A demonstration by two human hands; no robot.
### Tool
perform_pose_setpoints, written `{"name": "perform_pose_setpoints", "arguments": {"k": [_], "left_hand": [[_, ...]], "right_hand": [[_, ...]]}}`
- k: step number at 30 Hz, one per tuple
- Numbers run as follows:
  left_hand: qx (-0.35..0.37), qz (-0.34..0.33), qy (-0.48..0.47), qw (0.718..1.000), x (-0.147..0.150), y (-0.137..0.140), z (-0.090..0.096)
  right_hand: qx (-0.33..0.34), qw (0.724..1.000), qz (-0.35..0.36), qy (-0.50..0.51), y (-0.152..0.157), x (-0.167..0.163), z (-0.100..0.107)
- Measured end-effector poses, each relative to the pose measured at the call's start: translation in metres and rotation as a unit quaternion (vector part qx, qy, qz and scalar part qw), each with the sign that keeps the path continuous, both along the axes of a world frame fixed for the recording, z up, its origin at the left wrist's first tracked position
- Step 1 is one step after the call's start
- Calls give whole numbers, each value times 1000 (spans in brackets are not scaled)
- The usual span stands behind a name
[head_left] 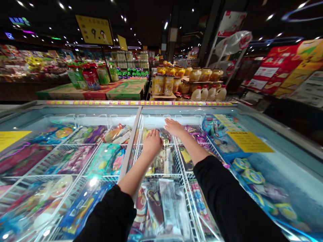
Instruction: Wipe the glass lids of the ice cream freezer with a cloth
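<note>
My left hand [152, 143] is over the middle section of a chest freezer, back of the hand up, fingers pointing away from me and foreshortened. Farther forward and to the right, my right hand [174, 127] is stretched flat, its fingers pointing left toward the freezer's back wall. Neither hand visibly holds anything. Beneath them, wire baskets [178, 161] hold wrapped ice creams [164, 160]. Nearer to me lie more ice cream packs [154, 201], some brown and some pale. Whether my palms touch a glass lid, I cannot make out.
A metal lid frame [130, 148] runs along the left of my left hand. Yellow signs [249, 142] lie on the glass at both sides. Beyond the freezer's back rim [141, 103] stand jars of fruit [168, 84], white jugs [204, 93] and bottles [91, 78] on boxes.
</note>
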State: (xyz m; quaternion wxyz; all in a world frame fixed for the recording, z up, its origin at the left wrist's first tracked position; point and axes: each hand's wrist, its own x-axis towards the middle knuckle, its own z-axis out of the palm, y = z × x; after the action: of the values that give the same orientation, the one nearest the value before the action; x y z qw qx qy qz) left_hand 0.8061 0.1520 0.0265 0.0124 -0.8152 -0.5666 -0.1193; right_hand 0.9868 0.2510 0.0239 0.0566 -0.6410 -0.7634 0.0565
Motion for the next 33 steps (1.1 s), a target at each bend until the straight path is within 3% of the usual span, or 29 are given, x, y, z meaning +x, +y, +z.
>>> {"name": "perform_pose_setpoints", "arguments": {"k": [5, 9, 14, 18, 21, 23, 27, 30, 33], "left_hand": [[10, -14, -5, 1000, 0, 11, -8], [-2, -10, -10, 1000, 0, 9, -9], [-3, -7, -10, 1000, 1, 6, -7], [-7, -7, -13, 1000, 0, 5, -5], [-17, -10, -20, 1000, 0, 5, -4], [-19, -11, -25, 999, 0, 5, -4], [-24, -11, -31, 999, 0, 6, -5], [-24, -9, -36, 999, 1, 6, -6], [-22, -10, -39, 999, 1, 6, -6]], "right_hand": [[36, 995, 97, -5, -17, 36, -15], [21, 999, 43, -14, -2, 51, -9], [4, 999, -36, -9, 36, 15, 2], [2, 1000, 29, -1, 33, -2, -4], [25, 994, 108, 4, 14, 16, -13], [38, 992, 120, 8, 5, 35, -17], [24, 999, 43, 4, 19, 56, -11], [11, 1000, -19, -2, 48, 38, -1], [6, 999, -33, -6, 66, 9, 3]]}}
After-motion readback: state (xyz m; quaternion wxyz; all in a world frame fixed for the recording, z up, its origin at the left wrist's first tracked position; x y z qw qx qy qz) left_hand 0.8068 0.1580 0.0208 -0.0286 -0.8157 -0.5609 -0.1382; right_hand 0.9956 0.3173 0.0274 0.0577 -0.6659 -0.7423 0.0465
